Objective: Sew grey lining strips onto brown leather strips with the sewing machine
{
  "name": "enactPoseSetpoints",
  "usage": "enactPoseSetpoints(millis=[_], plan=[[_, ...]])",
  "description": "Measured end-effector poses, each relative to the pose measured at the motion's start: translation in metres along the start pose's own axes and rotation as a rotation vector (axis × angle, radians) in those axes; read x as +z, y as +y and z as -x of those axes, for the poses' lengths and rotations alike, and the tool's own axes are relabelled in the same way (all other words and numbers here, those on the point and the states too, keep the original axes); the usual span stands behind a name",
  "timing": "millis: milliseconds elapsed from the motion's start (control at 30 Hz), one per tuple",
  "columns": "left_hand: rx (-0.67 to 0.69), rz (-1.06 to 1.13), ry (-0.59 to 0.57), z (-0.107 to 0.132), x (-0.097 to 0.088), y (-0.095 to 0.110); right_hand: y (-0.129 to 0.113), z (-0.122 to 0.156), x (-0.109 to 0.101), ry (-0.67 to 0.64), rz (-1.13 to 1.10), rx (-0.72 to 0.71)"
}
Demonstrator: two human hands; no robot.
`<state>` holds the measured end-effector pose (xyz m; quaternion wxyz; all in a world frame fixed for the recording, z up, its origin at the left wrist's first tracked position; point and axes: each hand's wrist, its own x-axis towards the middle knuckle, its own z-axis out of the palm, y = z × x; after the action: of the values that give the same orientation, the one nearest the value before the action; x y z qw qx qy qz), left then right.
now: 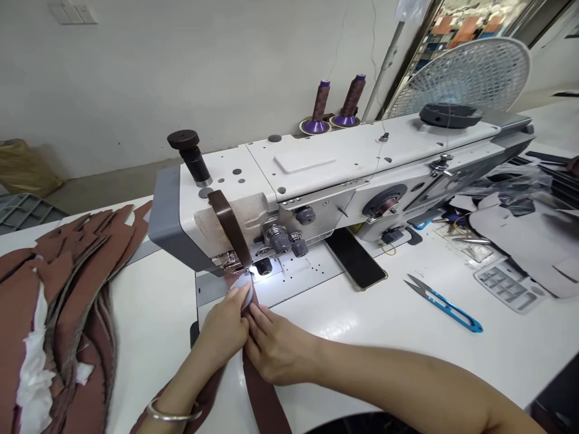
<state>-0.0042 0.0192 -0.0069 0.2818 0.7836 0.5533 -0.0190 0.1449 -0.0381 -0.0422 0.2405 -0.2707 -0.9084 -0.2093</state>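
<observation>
Under the lit needle area of a white sewing machine (316, 163) lie brown fabric and a small grey-blue piece (245, 296). My left hand (226, 322) is closed at that piece, its fingertips just in front of the presser foot. Touching it on the right, my right hand (280, 346) has its fingers curled over a long brown strip (266, 401) that runs toward me. More brown fabric (210, 392) passes beneath my left forearm. The undersides of both hands and the fabric edges there are hidden.
Several cut brown pieces (85, 289) are heaped at left. A phone (357, 259) and blue thread snips (446, 304) lie to the right, near grey cut pieces (520, 235). Behind the machine stand thread cones (321, 102) and a fan (470, 75).
</observation>
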Motion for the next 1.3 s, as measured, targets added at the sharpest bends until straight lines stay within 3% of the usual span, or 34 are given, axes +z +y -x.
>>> enactPoseSetpoints(millis=[300, 467, 633, 933, 1300], plan=[[-0.033, -0.108, 0.01, -0.003, -0.001, 0.012, 0.003, 0.0, 0.013, 0.076, 0.017, 0.049], [-0.168, -0.347, 0.021, 0.019, 0.005, 0.024, -0.005, 0.001, 0.003, 0.119, 0.062, 0.016], [-0.173, -0.444, -0.101, 0.036, 0.007, 0.03, -0.014, 0.006, -0.007, 0.04, 0.04, -0.043], [-0.109, -0.439, -0.151, 0.027, 0.004, 0.03, -0.01, 0.005, -0.002, 0.057, 0.077, -0.049], [-0.078, -0.436, -0.091, 0.012, 0.002, 0.024, -0.006, 0.003, 0.009, 0.028, 0.091, -0.05]])
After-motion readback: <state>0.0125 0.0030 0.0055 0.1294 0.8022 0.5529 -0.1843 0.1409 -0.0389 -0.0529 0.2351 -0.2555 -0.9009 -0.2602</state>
